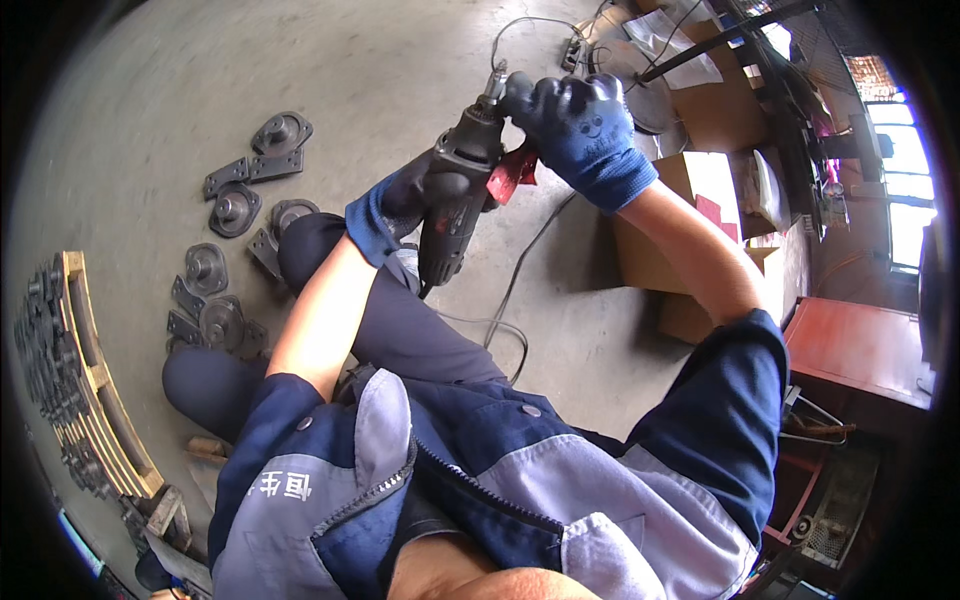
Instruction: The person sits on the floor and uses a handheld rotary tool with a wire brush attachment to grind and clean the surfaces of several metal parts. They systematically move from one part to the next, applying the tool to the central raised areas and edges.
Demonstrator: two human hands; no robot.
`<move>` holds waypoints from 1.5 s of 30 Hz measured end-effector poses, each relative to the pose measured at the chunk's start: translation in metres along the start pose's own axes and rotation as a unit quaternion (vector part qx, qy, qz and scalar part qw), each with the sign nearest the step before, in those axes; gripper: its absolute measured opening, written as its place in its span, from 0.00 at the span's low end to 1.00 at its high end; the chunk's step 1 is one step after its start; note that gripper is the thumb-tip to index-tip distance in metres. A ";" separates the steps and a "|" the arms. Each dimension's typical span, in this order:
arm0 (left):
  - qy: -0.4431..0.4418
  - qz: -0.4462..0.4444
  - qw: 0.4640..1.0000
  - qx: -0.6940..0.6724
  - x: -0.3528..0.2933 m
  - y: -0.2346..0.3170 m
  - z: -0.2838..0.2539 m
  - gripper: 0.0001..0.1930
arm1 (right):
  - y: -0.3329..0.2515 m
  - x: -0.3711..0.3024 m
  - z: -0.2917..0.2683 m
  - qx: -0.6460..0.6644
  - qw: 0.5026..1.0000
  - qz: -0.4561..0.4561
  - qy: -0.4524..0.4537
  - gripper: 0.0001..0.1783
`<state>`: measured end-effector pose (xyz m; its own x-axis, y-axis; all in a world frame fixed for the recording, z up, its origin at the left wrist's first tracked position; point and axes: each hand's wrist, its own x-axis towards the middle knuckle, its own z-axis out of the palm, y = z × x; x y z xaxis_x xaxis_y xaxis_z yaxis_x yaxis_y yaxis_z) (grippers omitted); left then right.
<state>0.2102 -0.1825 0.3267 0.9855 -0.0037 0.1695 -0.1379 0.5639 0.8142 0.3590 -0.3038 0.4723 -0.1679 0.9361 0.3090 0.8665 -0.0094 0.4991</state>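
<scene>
I watch from far away, and the black power tool (450, 235) is the main thing I see, held up over the grey floor (380, 70). It leans a bit, with its shiny metal nose (495, 85) pointing away from the body and its back end toward the lap. My left hand (412, 192), in a blue and black glove, is closed around the middle of the power tool and grips it. My right hand (580, 120), in the same kind of glove, is up at the right of the tool's nose with its fingers bent. I can't tell if those fingers pinch the nose or only sit beside it. A red piece (512, 175) sits just right of the power tool, below the right hand, and I can't tell what holds it there.

A black cord (515, 268) bends across the floor to the right of the power tool. To the left of the tool, dark metal parts (235, 209) lie in small groups on the floor, some round and some flat with holes. Farther left of the tool is a wooden pallet (98, 376) with many more dark pieces (45, 330) piled on it. To the right of the power tool, past the cord, is a brown cardboard box (640, 250). Farther right of the tool, and nearer the body, is a red cabinet (860, 345).
</scene>
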 end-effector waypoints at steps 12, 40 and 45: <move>0.087 0.032 0.988 0.121 0.007 -0.021 -0.021 0.32 | -0.015 -0.022 0.047 0.779 0.481 0.402 -0.010 0.17; 0.363 0.267 0.892 0.043 -0.153 0.031 -0.080 0.30 | -0.280 -0.086 0.368 0.586 0.351 0.548 -0.482 0.13; 0.487 0.202 0.848 0.046 -0.196 0.050 -0.057 0.36 | -0.283 -0.100 0.409 0.537 0.425 0.543 -0.486 0.21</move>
<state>0.0153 -0.1064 0.3029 0.4641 0.8839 -0.0585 -0.4461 0.2902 0.8467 0.3226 -0.2508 -0.0313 0.4266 0.2915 -0.8562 -0.0129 -0.9446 -0.3280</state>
